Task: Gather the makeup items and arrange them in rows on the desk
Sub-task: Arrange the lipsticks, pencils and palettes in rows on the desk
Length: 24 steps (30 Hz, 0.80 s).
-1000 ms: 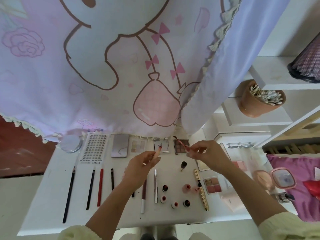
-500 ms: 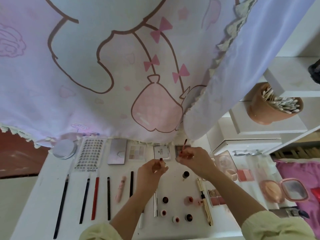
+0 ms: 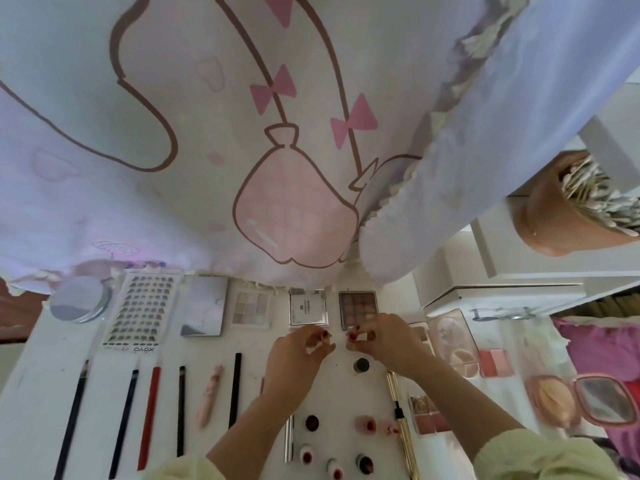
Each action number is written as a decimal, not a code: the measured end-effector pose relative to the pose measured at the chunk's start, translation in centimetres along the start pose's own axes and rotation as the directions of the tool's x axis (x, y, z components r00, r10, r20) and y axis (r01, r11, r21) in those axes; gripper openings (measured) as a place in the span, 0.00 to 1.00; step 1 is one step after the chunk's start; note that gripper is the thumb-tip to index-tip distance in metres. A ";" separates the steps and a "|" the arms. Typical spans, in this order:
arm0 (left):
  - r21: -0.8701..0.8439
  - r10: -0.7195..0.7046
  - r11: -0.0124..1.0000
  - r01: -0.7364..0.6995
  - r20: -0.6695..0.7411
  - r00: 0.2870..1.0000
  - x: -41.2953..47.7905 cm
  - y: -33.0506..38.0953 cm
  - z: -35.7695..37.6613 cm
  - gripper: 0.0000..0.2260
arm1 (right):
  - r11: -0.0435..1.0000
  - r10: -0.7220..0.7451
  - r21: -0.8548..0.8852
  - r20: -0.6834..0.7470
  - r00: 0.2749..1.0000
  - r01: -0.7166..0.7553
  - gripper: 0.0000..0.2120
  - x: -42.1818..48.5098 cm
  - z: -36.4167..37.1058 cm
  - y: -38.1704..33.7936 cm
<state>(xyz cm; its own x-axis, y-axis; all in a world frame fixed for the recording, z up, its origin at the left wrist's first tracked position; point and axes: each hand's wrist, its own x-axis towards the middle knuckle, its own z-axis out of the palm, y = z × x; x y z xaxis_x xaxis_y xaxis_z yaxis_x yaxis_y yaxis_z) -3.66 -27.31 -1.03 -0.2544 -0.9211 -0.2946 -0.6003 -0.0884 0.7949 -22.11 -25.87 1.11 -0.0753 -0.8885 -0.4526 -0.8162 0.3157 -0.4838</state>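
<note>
White tabletop [image 3: 31,375] seen from above, with makeup laid out in rows. Closest to the viewer, well short of the brown eyeshadow palette [image 3: 358,308], small round pots [image 3: 311,423] with dark red tops stand in a loose cluster, with a gold tube [image 3: 403,441] lying at their right. Nearer than the palette and far to its left, slim pencils and brushes [image 3: 149,417] lie side by side. Two hands in pale yellow sleeves [image 3: 540,455] come close together just in front of the palette without touching. The left hand [image 3: 294,358] has its fingers curled around a small pale object [image 3: 312,342], which is mostly hidden. The right hand [image 3: 384,341] pinches a small pale piece [image 3: 362,337] between thumb and forefinger; what it is cannot be told. Level with the palette, running to its left, are a white compact [image 3: 308,308], a pale shadow palette [image 3: 251,308], a mirrored case [image 3: 204,310], a lash sheet [image 3: 142,313] and a round silver tin [image 3: 78,299]. Beyond the palette hangs a lilac curtain [image 3: 104,202] printed with pink bows.
</note>
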 end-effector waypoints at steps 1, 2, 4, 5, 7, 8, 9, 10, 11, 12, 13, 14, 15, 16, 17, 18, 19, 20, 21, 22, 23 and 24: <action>0.009 -0.001 1.000 0.001 0.002 1.000 0.0 0.0 0.1 0.04 | 1.000 0.005 -0.005 0.006 1.000 -0.005 0.13 0.1 0.1 0.1; 0.024 0.005 1.000 -0.005 -0.001 1.000 0.0 -0.1 0.2 0.03 | 1.000 0.006 -0.012 0.007 1.000 -0.006 0.13 0.2 0.3 0.2; 0.059 0.032 0.998 -0.031 -0.007 0.999 0.1 -0.1 0.3 0.03 | 1.000 -0.005 -0.028 0.005 1.000 0.005 0.13 0.2 0.5 0.2; 0.072 0.044 0.996 -0.044 -0.005 0.999 0.2 -0.1 0.4 0.03 | 0.999 -0.014 -0.032 0.003 1.000 0.014 0.13 0.3 0.6 0.3; 0.101 0.060 0.993 -0.061 0.009 0.998 0.2 -0.1 0.7 0.04 | 0.998 -0.025 -0.050 0.001 1.000 0.025 0.12 0.3 0.6 0.5; 0.109 0.062 0.992 -0.063 0.015 0.998 0.2 -0.1 0.8 0.04 | 0.998 -0.027 -0.060 0.003 1.000 0.027 0.12 0.2 0.7 0.6; 0.114 0.061 0.992 -0.062 0.016 0.998 0.1 -0.1 0.8 0.04 | 0.997 -0.029 -0.067 0.005 1.000 0.029 0.12 0.2 0.7 0.6; 0.119 0.057 0.991 -0.059 0.016 0.998 0.0 -0.2 0.9 0.04 | 0.997 -0.033 -0.074 0.005 0.999 0.033 0.12 0.1 0.7 0.6; 0.126 0.053 0.991 -0.054 0.017 0.998 -0.1 -0.2 0.9 0.04 | 0.996 -0.036 -0.079 0.002 0.999 0.037 0.12 0.1 0.8 0.7; 0.131 0.051 0.990 -0.053 0.020 0.998 -0.1 -0.1 0.9 0.05 | 0.996 -0.039 -0.079 0.000 0.999 0.039 0.12 0.1 0.8 0.6; 0.134 0.054 0.989 -0.056 0.022 0.998 -0.1 -0.1 0.9 0.05 | 0.997 -0.040 -0.072 -0.002 0.999 0.040 0.12 0.1 0.9 0.7; 0.135 0.057 0.989 -0.059 0.023 0.998 -0.2 0.0 0.9 0.05 | 0.997 -0.041 -0.061 -0.006 0.999 0.040 0.12 0.0 1.0 0.7; 0.135 0.058 0.989 -0.061 0.022 0.998 -0.2 0.0 0.9 0.06 | 0.998 -0.034 -0.047 -0.008 0.999 0.034 0.11 0.0 1.2 0.8; 0.135 0.059 0.989 -0.061 0.021 0.998 -0.2 0.1 0.8 0.06 | 0.999 -0.029 -0.031 -0.012 1.000 0.028 0.11 0.1 1.3 1.0; 0.133 0.059 0.989 -0.062 0.022 0.998 -0.2 0.2 0.8 0.06 | 1.000 -0.022 -0.017 -0.016 1.000 0.022 0.11 0.1 1.4 1.1; 0.132 0.061 0.989 -0.064 0.023 0.998 -0.2 0.2 0.8 0.06 | 1.000 -0.018 -0.007 -0.022 1.000 0.018 0.11 0.1 1.4 1.2; 0.133 0.065 0.989 -0.068 0.025 0.998 -0.3 0.2 0.8 0.06 | 1.000 -0.015 0.000 -0.024 1.000 0.015 0.11 0.1 1.5 1.3; 0.134 0.068 0.988 -0.070 0.026 0.997 -0.3 0.2 0.8 0.06 | 1.000 -0.015 0.005 -0.023 1.000 0.016 0.11 0.1 1.6 1.3; 0.134 0.066 0.989 -0.070 0.029 0.997 -0.3 0.2 0.8 0.07 | 1.000 -0.016 0.012 -0.020 1.000 0.016 0.11 0.2 1.7 1.4; 0.131 0.063 0.989 -0.067 0.030 0.998 -0.4 0.2 0.8 0.07 | 1.000 -0.017 0.022 -0.018 1.000 0.017 0.12 0.2 1.8 1.4; 0.128 0.059 0.990 -0.062 0.031 0.998 -0.4 0.1 0.8 0.07 | 0.999 -0.017 0.027 -0.018 1.000 0.017 0.12 0.1 1.8 1.4; 0.125 0.056 0.990 -0.059 0.033 0.998 -0.5 0.1 0.8 0.07 | 1.000 -0.016 0.025 -0.020 1.000 0.016 0.13 0.1 1.9 1.4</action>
<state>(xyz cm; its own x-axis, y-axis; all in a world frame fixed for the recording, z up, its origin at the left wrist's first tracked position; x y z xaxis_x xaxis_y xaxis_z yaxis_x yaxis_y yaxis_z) -4.23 -26.58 -1.22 -0.3123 -0.9116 -0.2673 -0.6744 0.0146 0.7382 -22.16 -24.87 -1.00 -0.0739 -0.9000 -0.4295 -0.8028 0.3092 -0.5099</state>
